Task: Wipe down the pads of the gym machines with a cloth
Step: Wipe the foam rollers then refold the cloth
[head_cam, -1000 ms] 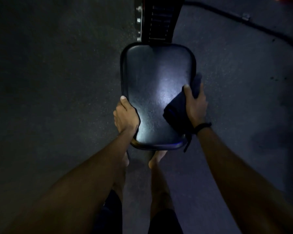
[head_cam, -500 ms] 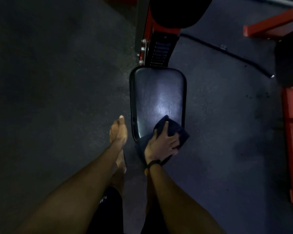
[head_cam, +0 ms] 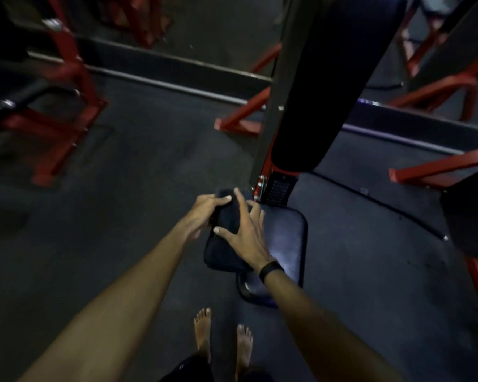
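A dark cloth hangs between my two hands, lifted off the black seat pad of a gym machine. My left hand grips the cloth's upper left edge with curled fingers. My right hand, with a black wristband, lies spread over the cloth, thumb under its lower edge and fingers across the top. Behind the seat rises a tall black back pad on a red and black frame. The cloth covers the seat's left part.
Red machine frames stand at the left, beyond the seat and at the right. Another black pad sits at the right edge. Dark rubber floor surrounds the seat. My bare feet stand just in front of it.
The view has tilted up, showing the back pad and frames. The cloth has come off the seat's front, and my left hand has come over to take hold of it with the right.
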{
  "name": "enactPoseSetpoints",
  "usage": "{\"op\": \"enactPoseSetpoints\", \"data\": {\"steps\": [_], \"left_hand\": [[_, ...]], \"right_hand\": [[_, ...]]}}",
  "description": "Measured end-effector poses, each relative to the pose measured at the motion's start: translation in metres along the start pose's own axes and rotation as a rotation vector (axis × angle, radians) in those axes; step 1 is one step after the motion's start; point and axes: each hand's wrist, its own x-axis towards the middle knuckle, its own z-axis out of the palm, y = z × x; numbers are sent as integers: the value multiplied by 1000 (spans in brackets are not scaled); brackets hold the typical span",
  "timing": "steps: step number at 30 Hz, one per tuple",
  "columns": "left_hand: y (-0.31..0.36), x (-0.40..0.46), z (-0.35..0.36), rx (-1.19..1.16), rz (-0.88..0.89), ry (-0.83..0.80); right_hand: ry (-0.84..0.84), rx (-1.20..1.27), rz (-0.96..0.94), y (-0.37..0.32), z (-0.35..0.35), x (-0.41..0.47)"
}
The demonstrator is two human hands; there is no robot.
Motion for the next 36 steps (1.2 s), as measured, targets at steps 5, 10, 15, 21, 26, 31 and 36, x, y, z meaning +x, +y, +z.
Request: {"op": "enactPoseSetpoints", "data": {"steps": [5,10,15,21,26,31,36], "left_hand": [[66,-49,-30,50,326,81],[119,-113,-56,176,547,95],[153,-191,-97,381,678,226],[146,-297,-183,466,703,574],[122,-363,-251,510,747,777],[90,-425,-310,516,767,931],[54,-480,-379,458,735,964]], "right_hand": [[11,167,-184,-61,-75,36],[-157,-243,-423,-125,-136,67],[-288,-415,-686,-220,-146,65],[-427,-446,-964,-332,-106,22],[-329,-538,-1187,-409,-74,-21],[-289,-590,-1311,-476,-17,-62],[-293,-580,-1381,-527,58,-100]]}}
